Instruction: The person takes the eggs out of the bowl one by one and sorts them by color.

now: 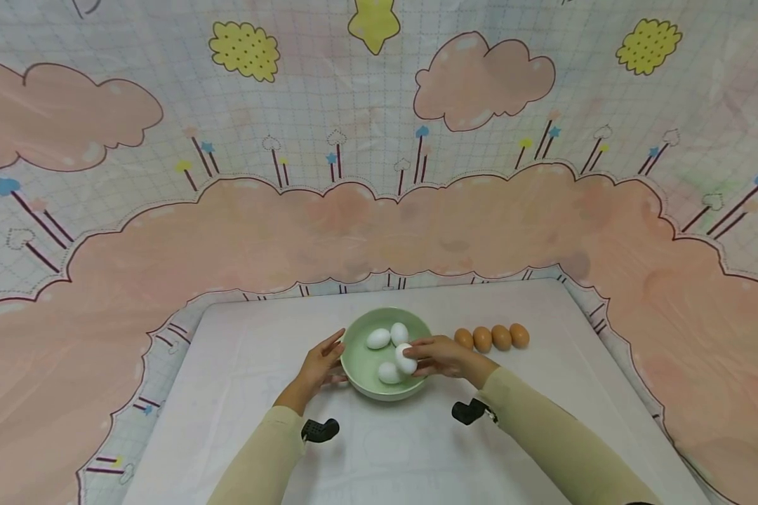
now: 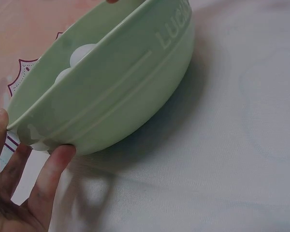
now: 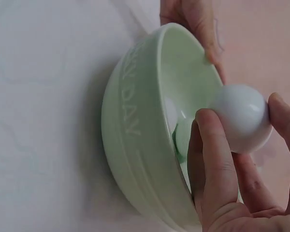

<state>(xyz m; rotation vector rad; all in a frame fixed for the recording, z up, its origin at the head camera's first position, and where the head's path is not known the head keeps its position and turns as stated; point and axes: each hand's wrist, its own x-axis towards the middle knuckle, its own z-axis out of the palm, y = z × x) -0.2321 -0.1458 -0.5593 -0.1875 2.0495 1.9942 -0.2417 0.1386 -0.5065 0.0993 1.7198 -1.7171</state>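
A light green bowl [image 1: 363, 382] with raised lettering stands on the white table. Spread along its left side, my left hand [image 1: 318, 365] holds the bowl, fingers at the rim and thumb against the outer wall. My right hand [image 1: 442, 355] pinches a smooth white egg [image 3: 244, 118] between thumb and fingertips, over the bowl's right part. Inside lie three more white eggs, two towards the back, one of them the left back egg [image 1: 378, 339], and a front egg [image 1: 389, 372] partly behind the held one. From the left wrist, the bowl's wall hides most of the eggs.
Several brown eggs [image 1: 501, 337] lie in a row just right of the bowl, close to my right hand. The white tabletop [image 1: 259, 337] ends at a patterned cloth backdrop [image 1: 379, 231]. Black wrist cameras [image 1: 321, 431] stick out from both sleeves.
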